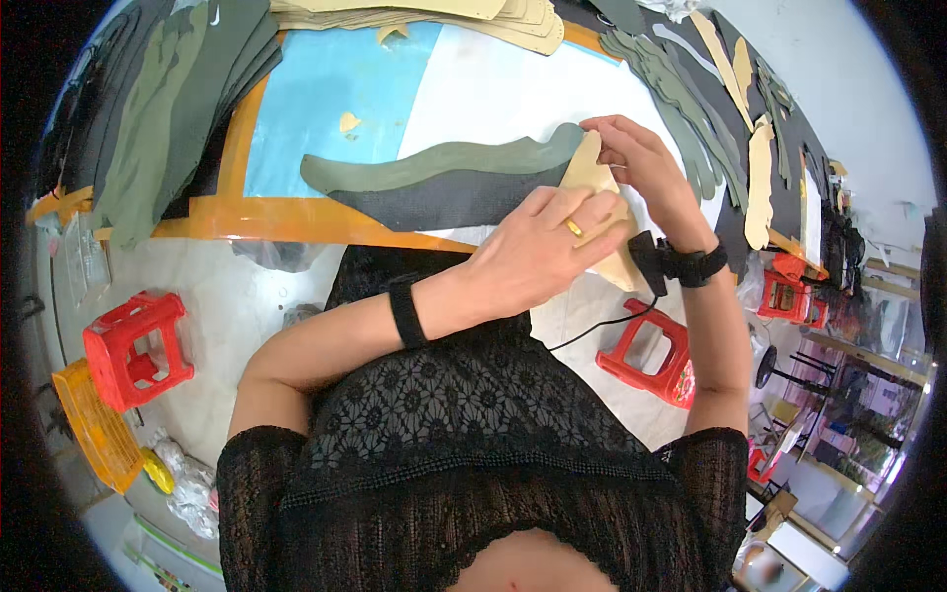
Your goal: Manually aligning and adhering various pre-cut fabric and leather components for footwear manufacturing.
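A dark grey, curved cut piece (pixel 444 202) lies along the near edge of the table, with a wavy olive-green strip (pixel 434 163) along its far side. At their right end is a tan, pointed cut piece (pixel 589 166), partly hidden by my fingers. My left hand (pixel 547 242), a ring on one finger, is closed over the tan piece with its fingers bent and pressed on it. My right hand (pixel 636 158) curls its fingers around the upper tip, where the tan piece meets the green strip's end. Its exact fingertip hold is partly hidden.
Stacked grey and green cut pieces (pixel 187 109) lie on the left, tan pieces (pixel 424 20) at the back. More green strips (pixel 681 118) and tan strips (pixel 758 187) are on the right. Below the table stand red stools (pixel 138 350). A black cable (pixel 607 321) hangs from my right wrist.
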